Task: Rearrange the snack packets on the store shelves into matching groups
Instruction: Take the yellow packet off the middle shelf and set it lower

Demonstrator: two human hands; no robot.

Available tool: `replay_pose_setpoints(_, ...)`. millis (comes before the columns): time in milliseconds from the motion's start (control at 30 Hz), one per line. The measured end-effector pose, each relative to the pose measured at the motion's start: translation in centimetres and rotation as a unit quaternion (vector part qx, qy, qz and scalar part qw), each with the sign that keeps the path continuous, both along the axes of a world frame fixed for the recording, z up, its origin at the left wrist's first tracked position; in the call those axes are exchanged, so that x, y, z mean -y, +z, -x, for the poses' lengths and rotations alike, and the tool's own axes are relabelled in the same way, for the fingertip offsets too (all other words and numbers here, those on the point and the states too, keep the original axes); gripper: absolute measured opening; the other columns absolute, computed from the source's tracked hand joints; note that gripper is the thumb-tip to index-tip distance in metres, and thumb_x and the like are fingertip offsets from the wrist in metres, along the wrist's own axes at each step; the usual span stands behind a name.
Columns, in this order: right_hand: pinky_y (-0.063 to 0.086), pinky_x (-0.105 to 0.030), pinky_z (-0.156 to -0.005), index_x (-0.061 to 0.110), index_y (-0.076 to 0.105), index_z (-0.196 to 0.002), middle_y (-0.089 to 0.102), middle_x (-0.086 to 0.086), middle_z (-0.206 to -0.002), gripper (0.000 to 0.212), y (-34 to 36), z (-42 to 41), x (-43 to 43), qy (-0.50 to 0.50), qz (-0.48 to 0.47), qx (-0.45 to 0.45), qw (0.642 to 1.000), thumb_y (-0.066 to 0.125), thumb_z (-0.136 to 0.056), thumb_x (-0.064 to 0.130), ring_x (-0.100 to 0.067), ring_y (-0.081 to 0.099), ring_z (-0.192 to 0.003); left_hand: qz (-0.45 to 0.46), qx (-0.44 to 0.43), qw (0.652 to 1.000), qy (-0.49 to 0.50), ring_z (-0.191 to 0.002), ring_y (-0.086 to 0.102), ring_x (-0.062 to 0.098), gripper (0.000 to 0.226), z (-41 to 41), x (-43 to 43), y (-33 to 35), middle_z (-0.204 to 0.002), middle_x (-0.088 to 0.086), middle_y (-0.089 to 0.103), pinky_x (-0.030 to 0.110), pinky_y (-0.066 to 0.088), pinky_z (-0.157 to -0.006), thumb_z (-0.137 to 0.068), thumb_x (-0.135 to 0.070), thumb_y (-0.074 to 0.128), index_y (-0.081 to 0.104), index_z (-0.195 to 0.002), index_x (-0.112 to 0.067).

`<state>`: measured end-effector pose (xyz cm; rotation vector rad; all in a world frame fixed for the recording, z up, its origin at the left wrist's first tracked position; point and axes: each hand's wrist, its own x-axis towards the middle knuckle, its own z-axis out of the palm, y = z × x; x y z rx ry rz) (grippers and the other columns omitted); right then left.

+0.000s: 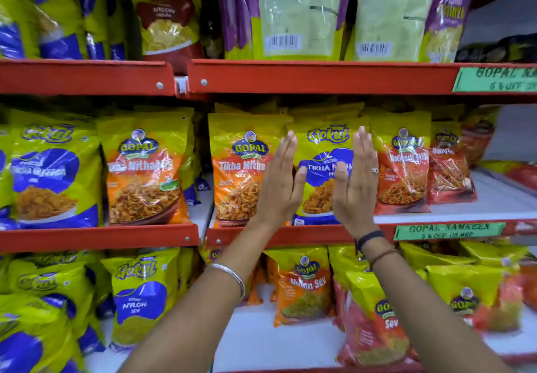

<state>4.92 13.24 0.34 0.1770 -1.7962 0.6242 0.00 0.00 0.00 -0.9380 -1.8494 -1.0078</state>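
Observation:
A yellow-and-blue Gokul Tikha Mitha packet (322, 166) stands upright on the middle shelf, between an orange Gopal Tikha Mitha packet (241, 169) on its left and a red Gopal packet (406, 169) on its right. My left hand (280, 181) lies flat along the blue packet's left edge, fingers straight and pointing up. My right hand (356, 181) lies the same way along its right edge. Both palms face the packet; whether they press on it is unclear. Another blue Gokul packet (52, 175) and an orange Gopal packet (142, 172) stand in the left bay.
Red shelf rails (290, 77) run across above and below the middle row. The top shelf holds tall yellow and purple packets (296, 12). The lower shelf carries Gokul Nylon Sev (139, 300) and Gopal sev packets (302, 285). Green price labels (447, 231) hang at right.

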Motion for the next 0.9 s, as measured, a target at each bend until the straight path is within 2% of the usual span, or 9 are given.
replay_pose_setpoints(67,0.016,-0.038,-0.122,0.009,0.025,-0.148,0.025,-0.008,-0.158,0.055,-1.1,0.5,-1.3,-0.002,0.047,0.025,0.999,0.031,-0.099,0.032,-0.015,0.016,-0.149,-0.005,0.076,0.997,0.001,-0.142,0.005,-0.001,0.055,0.1,-1.0,-1.2,-0.158,0.004,0.018,0.013,0.007,-0.115,-0.098,-0.027,0.037,0.014,-0.147,-0.015)
replay_pose_setpoints(167,0.016,-0.034,-0.121,0.010,0.022,-0.149,0.023,-0.008,-0.159,0.060,-3.8,1.8,-3.2,0.013,0.089,0.094,0.992,0.032,-0.098,0.039,-0.017,0.016,-0.149,-0.008,0.181,0.983,0.006,-0.138,0.001,-0.004,0.058,0.3,-3.0,-3.3,-0.158,0.003,0.013,0.013,0.004,-0.112,-0.099,-0.032,0.036,0.008,-0.147,-0.017)
replay_pose_setpoints(267,0.009,-0.030,-0.120,0.007,0.012,-0.151,0.014,-0.011,-0.161,0.073,-4.9,3.2,-4.9,0.022,0.114,0.170,0.979,0.037,-0.095,0.046,-0.020,0.010,-0.150,-0.038,0.225,0.974,0.010,-0.137,0.000,0.000,0.063,1.2,-4.5,-3.7,-0.157,0.010,0.006,0.019,0.009,-0.112,-0.098,-0.030,0.040,0.006,-0.147,-0.010)
replay_pose_setpoints(367,0.012,-0.040,-0.122,0.008,0.019,-0.150,0.021,-0.012,-0.159,0.085,-5.6,5.0,-6.4,0.075,0.170,0.244,0.952,0.042,-0.088,0.061,-0.023,0.017,-0.148,-0.055,0.238,0.970,0.013,-0.137,-0.001,0.001,0.066,1.7,-5.6,-4.0,-0.156,0.012,0.001,0.008,0.006,-0.106,-0.097,-0.023,0.043,0.004,-0.146,-0.006)
replay_pose_setpoints(433,0.029,-0.048,-0.116,0.014,0.030,-0.145,0.042,-0.009,-0.149,0.079,-5.7,5.6,-7.0,0.120,0.210,0.241,0.940,0.047,-0.086,0.063,-0.023,0.037,-0.139,-0.075,0.243,0.967,0.023,-0.141,0.013,0.015,0.063,1.9,-6.1,-4.4,-0.152,0.016,0.009,0.009,0.014,-0.104,-0.096,-0.021,0.046,0.010,-0.145,-0.005)
replay_pose_setpoints(500,0.036,-0.047,-0.111,0.018,0.034,-0.141,0.052,-0.005,-0.140,0.072,-5.8,5.7,-7.3,0.148,0.234,0.240,0.930,0.052,-0.085,0.060,-0.020,0.047,-0.131,-0.087,0.255,0.962,0.037,-0.138,0.025,0.025,0.060,2.3,-6.3,-5.1,-0.147,0.018,0.019,0.013,0.021,-0.100,-0.095,-0.024,0.046,0.015,-0.143,-0.004)
replay_pose_setpoints(667,0.047,-0.047,-0.101,0.016,0.052,-0.126,0.066,-0.003,-0.121,0.063,-5.2,5.1,-7.5,0.159,0.271,0.252,0.915,0.062,-0.079,0.056,-0.019,0.061,-0.111,-0.125,0.334,0.934,0.017,-0.110,0.059,0.028,0.051,2.6,-6.5,-5.1,-0.125,0.014,0.059,0.028,0.043,-0.080,-0.092,-0.026,0.052,0.033,-0.136,-0.009)
replay_pose_setpoints(800,0.051,-0.046,-0.094,0.014,0.058,-0.118,0.069,0.001,-0.108,0.044,-4.6,3.4,-7.3,0.168,0.286,0.215,0.919,0.072,-0.081,0.033,-0.014,0.065,-0.099,-0.141,0.356,0.924,0.000,-0.110,0.054,0.020,0.050,1.8,-5.2,-4.0,-0.122,0.006,0.059,0.027,0.038,-0.082,-0.088,-0.023,0.060,0.038,-0.132,-0.011)
replay_pose_setpoints(900,0.051,-0.038,-0.096,0.015,0.052,-0.128,0.066,0.001,-0.120,0.053,-4.5,1.5,-6.5,0.206,0.294,0.164,0.919,0.074,-0.080,0.023,-0.013,0.062,-0.109,-0.160,0.314,0.935,-0.039,-0.103,0.055,0.013,0.044,-0.2,-4.0,-3.7,-0.110,-0.005,0.058,0.028,0.041,-0.082,-0.086,-0.016,0.061,0.040,-0.125,-0.012)
